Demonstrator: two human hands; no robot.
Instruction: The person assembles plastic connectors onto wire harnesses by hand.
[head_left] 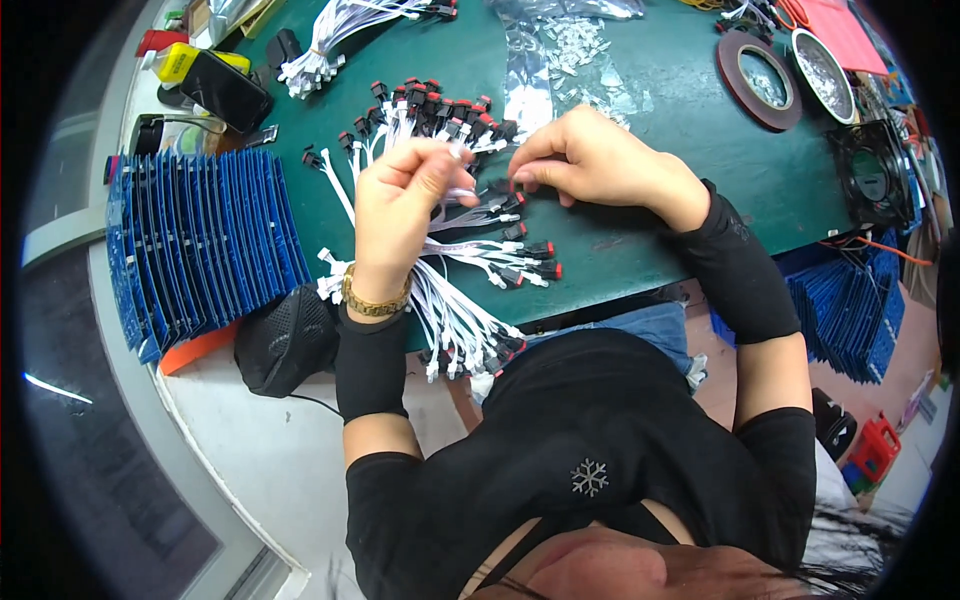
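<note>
My left hand [400,195] is closed in a pinch over the pile of cables, with a small white connector [457,151] at its fingertips. Just to its right, my right hand [605,165] has thumb and forefinger pressed together; a dark bit shows beside them, too small to name. Beneath and around both hands lie white cables [440,300] ending in white plugs and black-and-red switches [425,100]. Some fan toward me over the table's front edge, others point away. A separate bundle of white cables [330,40] lies at the far left.
Small clear pieces [578,45] lie on plastic bags beyond my hands. On the green table [690,180] are a tape roll [735,75], a round bowl [822,75] and a black fan [872,175] at right. Blue circuit boards [205,245] and a phone [228,90] stand left.
</note>
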